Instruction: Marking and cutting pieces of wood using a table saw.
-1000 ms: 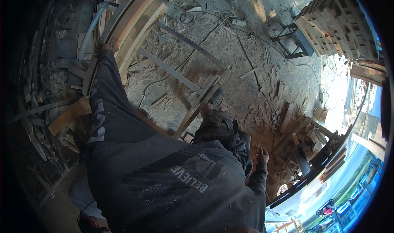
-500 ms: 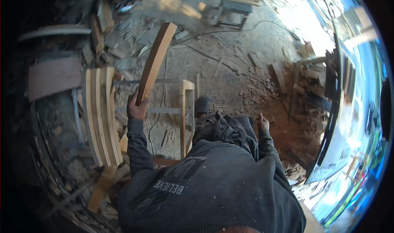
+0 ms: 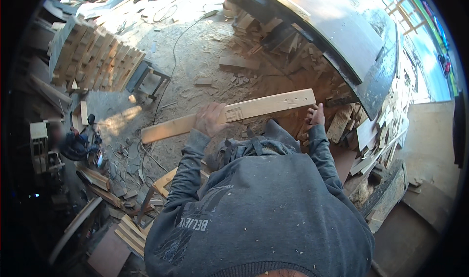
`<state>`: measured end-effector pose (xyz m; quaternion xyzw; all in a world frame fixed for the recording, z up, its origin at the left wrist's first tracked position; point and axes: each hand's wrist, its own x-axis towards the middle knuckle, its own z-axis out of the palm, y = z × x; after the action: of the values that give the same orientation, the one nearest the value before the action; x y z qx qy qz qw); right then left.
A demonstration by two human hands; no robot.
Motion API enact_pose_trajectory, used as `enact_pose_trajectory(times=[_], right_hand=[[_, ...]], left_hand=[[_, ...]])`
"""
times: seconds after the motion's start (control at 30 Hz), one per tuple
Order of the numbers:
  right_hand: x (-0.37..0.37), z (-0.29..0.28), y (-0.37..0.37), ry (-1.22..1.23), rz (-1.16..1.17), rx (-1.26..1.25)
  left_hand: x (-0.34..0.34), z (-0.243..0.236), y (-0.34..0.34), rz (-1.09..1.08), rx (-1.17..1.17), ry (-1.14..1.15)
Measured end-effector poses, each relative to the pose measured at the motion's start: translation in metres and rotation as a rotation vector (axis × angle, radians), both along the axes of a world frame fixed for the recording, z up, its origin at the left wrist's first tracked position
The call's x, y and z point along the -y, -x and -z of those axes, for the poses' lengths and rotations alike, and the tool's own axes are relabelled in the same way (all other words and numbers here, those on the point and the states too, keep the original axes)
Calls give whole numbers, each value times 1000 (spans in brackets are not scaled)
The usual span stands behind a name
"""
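In the left hand (image 3: 211, 120), clasped a little left of its middle, is a long, straight, pale-brown wooden beam (image 3: 276, 103), reaching out to both sides of the grip. Just beside its right end is the right hand (image 3: 315, 116), fingers loosely bent and parted; whether it touches the wood cannot be told. Beyond the grip, well to the left, a tall stack of pale wooden pieces (image 3: 95, 57) stands near a dark, open-framed stand (image 3: 137, 77).
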<state>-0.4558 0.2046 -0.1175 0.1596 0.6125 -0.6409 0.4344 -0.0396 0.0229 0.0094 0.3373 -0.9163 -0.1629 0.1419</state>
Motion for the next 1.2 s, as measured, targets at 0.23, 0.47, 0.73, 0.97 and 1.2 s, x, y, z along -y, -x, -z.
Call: enact_pose_trajectory(times=[0.23,0.47,0.73,0.97,1.2], right_hand=[[-139,-40,184,114,461,94],[-207,-39,221,273,869,83],[-117,-110,235,114,663,-563],[-5,-150,278,-632,114,-1180],[18,-116,305,-686,-318,-1322]], left_hand=[[76,-9,271,499,51,75],[133,0,458,752,58,114],[193,55,559,836,83,-12],[211,49,575,829,135,-81],[226,51,585,858,139,-90]])
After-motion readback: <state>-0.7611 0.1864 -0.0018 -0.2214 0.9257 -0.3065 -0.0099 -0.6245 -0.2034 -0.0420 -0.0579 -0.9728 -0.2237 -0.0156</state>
